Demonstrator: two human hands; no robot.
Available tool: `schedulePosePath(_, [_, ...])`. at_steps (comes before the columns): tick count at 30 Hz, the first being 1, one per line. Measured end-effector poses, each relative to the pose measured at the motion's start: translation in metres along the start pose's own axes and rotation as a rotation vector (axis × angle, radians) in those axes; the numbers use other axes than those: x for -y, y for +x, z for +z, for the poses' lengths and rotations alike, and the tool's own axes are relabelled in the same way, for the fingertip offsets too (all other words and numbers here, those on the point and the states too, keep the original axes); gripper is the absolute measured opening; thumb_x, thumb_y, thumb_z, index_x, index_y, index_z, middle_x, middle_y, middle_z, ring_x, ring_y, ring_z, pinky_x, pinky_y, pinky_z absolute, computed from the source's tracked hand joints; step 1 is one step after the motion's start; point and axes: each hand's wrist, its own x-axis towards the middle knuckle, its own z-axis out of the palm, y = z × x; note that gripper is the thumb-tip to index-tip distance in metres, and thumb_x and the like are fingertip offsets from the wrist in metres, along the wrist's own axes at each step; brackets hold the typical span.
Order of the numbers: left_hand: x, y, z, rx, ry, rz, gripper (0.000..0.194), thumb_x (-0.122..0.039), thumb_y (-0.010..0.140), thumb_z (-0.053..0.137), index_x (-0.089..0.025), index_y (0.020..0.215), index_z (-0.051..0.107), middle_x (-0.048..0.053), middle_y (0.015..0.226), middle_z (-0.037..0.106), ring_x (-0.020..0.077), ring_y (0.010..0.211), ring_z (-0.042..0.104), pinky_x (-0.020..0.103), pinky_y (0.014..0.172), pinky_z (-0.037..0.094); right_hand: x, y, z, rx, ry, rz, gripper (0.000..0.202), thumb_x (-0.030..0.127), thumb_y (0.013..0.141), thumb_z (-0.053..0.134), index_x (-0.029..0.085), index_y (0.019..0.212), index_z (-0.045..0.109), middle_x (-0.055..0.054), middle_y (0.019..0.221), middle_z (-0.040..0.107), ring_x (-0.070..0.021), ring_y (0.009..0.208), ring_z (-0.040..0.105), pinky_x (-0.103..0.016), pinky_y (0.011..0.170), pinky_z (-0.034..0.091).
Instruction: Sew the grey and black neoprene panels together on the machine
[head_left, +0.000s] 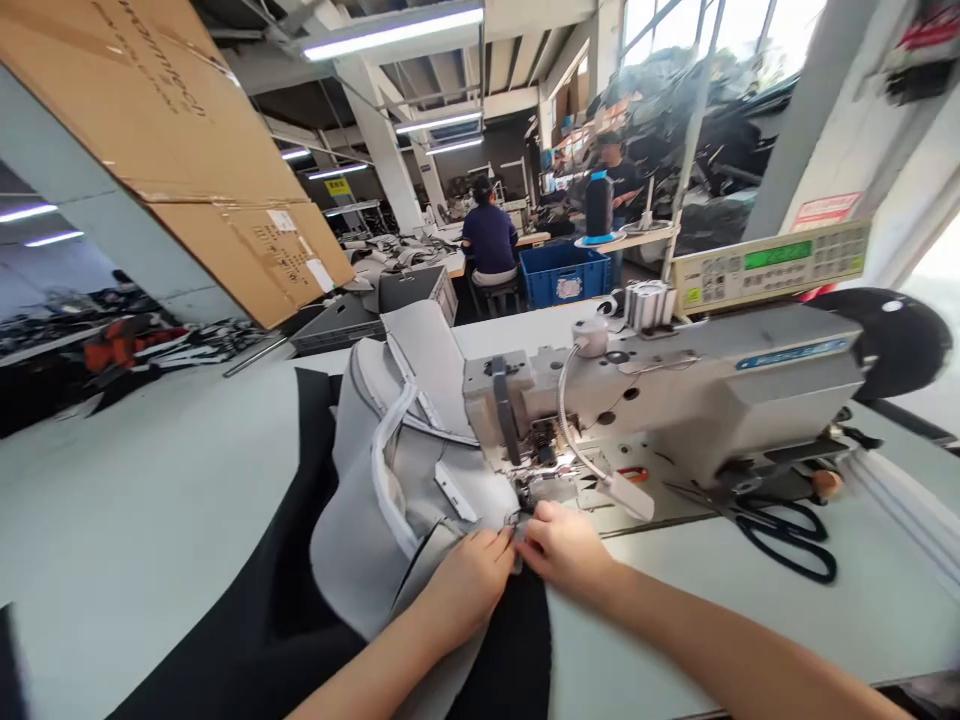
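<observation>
Both my hands meet at the edge of a grey fabric piece (341, 540) with pale piping, just in front of the needle area of a sewing machine (675, 380). My left hand (469, 580) is closed on the fabric, fingers bent over its edge. Close against it, my right hand (566, 545) pinches the same edge; the fingertips are partly hidden. The grey piece bulges up in folds to the left of the machine head. Beneath it spreads black fabric (255, 610), hanging toward me.
Black-handled scissors (787, 540) lie right of my hands. A control panel (772, 265) tops the machine. Beyond the white table (150, 520) stand a blue crate (566, 275), a grey crate (337, 325) and a cardboard box (247, 250). One person (489, 235) sits ahead; another (619, 175) is farther right.
</observation>
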Motion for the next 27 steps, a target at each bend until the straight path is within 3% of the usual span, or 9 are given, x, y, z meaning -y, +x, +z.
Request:
schedulePosePath(3, [-0.001, 0.003, -0.007, 0.092, -0.030, -0.053, 0.028, -0.008, 0.091, 0.042, -0.010, 0.114, 0.059, 0.011, 0.112, 0.066, 0.0217, 0.090, 0.061, 0.034, 0.078, 0.052, -0.005, -0.031, -0.008, 0.085, 0.087, -0.319, 0.020, 0.023, 0.083, 0.055, 0.022, 0.099, 0.067, -0.006, 0.105, 0.063, -0.0197, 0.099, 0.056, -0.036, 0.090, 0.042])
schedulePosePath(5, [-0.002, 0.004, -0.008, 0.126, -0.045, -0.074, 0.026, -0.010, 0.094, 0.041, -0.009, 0.114, 0.057, 0.011, 0.113, 0.065, 0.0214, 0.090, 0.060, 0.033, 0.078, 0.052, -0.009, -0.049, -0.010, 0.117, 0.152, -0.575, 0.035, 0.026, 0.079, 0.061, 0.023, 0.114, 0.063, -0.006, 0.118, 0.061, -0.0223, 0.114, 0.052, -0.042, 0.102, 0.037])
schedulePosePath(7, [-0.001, 0.005, -0.006, 0.124, -0.055, -0.067, 0.025, -0.012, 0.096, 0.040, -0.008, 0.115, 0.056, 0.013, 0.117, 0.063, 0.0214, 0.095, 0.060, 0.033, 0.081, 0.050, -0.010, -0.057, -0.006, 0.101, 0.136, -0.692, 0.046, 0.035, 0.082, 0.063, 0.022, 0.126, 0.058, -0.008, 0.126, 0.059, -0.0247, 0.125, 0.047, -0.046, 0.109, 0.032])
schedulePosePath(10, [0.005, 0.007, 0.000, 0.104, -0.061, -0.041, 0.027, -0.016, 0.097, 0.040, -0.006, 0.117, 0.055, 0.016, 0.123, 0.060, 0.0226, 0.099, 0.059, 0.034, 0.084, 0.049, -0.005, -0.054, 0.013, -0.074, -0.068, -0.696, 0.036, 0.025, 0.090, 0.055, 0.015, 0.124, 0.060, -0.011, 0.123, 0.063, -0.0251, 0.122, 0.052, -0.045, 0.105, 0.040])
schedulePosePath(12, [0.012, 0.012, 0.004, 0.102, -0.054, -0.040, 0.027, -0.016, 0.096, 0.039, -0.006, 0.115, 0.056, 0.017, 0.122, 0.061, 0.0226, 0.098, 0.060, 0.034, 0.084, 0.049, 0.000, -0.045, 0.025, -0.225, -0.226, -0.672, 0.033, 0.011, 0.089, 0.048, 0.009, 0.118, 0.064, -0.014, 0.119, 0.066, -0.0260, 0.116, 0.057, -0.041, 0.098, 0.047])
schedulePosePath(15, [0.024, 0.026, 0.005, 0.123, -0.024, -0.036, 0.028, -0.015, 0.096, 0.038, -0.006, 0.111, 0.059, 0.017, 0.119, 0.062, 0.0225, 0.100, 0.061, 0.033, 0.087, 0.048, -0.001, -0.028, 0.034, -0.359, -0.358, -0.641, 0.033, 0.006, 0.086, 0.045, 0.004, 0.110, 0.067, -0.016, 0.113, 0.068, -0.0278, 0.108, 0.063, -0.038, 0.089, 0.053])
schedulePosePath(20, [0.034, 0.047, 0.001, 0.147, 0.023, 0.031, 0.026, -0.013, 0.096, 0.038, -0.008, 0.098, 0.064, 0.015, 0.111, 0.065, 0.0247, 0.110, 0.057, 0.035, 0.092, 0.045, -0.015, -0.014, 0.031, -0.426, -0.408, -0.584, 0.035, 0.003, 0.083, 0.044, 0.005, 0.107, 0.069, -0.015, 0.112, 0.069, -0.0257, 0.104, 0.066, -0.034, 0.085, 0.056])
schedulePosePath(24, [0.024, 0.046, -0.004, 0.118, -0.049, 0.053, 0.028, -0.014, 0.097, 0.037, -0.011, 0.093, 0.064, 0.012, 0.104, 0.067, 0.0230, 0.106, 0.059, 0.036, 0.092, 0.044, -0.017, -0.015, 0.031, -0.434, -0.380, -0.541, 0.035, 0.004, 0.084, 0.043, 0.003, 0.108, 0.068, -0.016, 0.111, 0.069, -0.0248, 0.104, 0.065, -0.033, 0.088, 0.056])
schedulePosePath(27, [0.012, 0.044, -0.008, 0.174, -0.063, 0.010, 0.029, -0.012, 0.097, 0.035, -0.010, 0.096, 0.063, 0.013, 0.108, 0.066, 0.0232, 0.107, 0.058, 0.035, 0.091, 0.045, -0.018, -0.016, 0.032, -0.430, -0.362, -0.564, 0.035, 0.005, 0.084, 0.042, 0.001, 0.109, 0.067, -0.019, 0.109, 0.069, -0.0257, 0.103, 0.065, -0.035, 0.087, 0.056])
